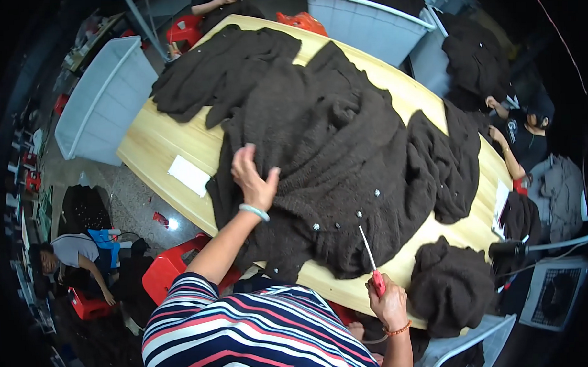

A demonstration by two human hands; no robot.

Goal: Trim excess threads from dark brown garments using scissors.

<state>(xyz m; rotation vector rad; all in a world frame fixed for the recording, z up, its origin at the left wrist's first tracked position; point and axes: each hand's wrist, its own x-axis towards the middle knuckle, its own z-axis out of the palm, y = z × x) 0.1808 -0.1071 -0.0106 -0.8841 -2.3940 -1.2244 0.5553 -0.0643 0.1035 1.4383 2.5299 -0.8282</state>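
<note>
A person in a striped shirt [241, 328] works at a wooden table [157, 146], where a dark knit garment [324, 130] lies heaped across the middle, its near edge dotted with shiny buttons [377, 193]. The left hand [256, 185], with a pale bangle [254, 212] at the wrist, is spread wide at the left side of the garment, its fingers closed on nothing; whether the palm touches the cloth cannot be told. The right hand [390, 302], an orange beaded bracelet [399, 329] at its wrist, is wrapped firmly around a pink-handled tool [378, 283], its thin metal shaft pointing toward the buttons, its tip just below 1 of them.

More dark clothing [225, 69] lies at the far left of the table, and a dark bundle [451, 287] sits at the near right corner. A white sheet [189, 175] rests by the left edge. Beyond the table stand 2 grey bins [103, 103], while 1 co-worker [529, 136] sits at right and another [76, 252] at lower left, near red stools [167, 272].
</note>
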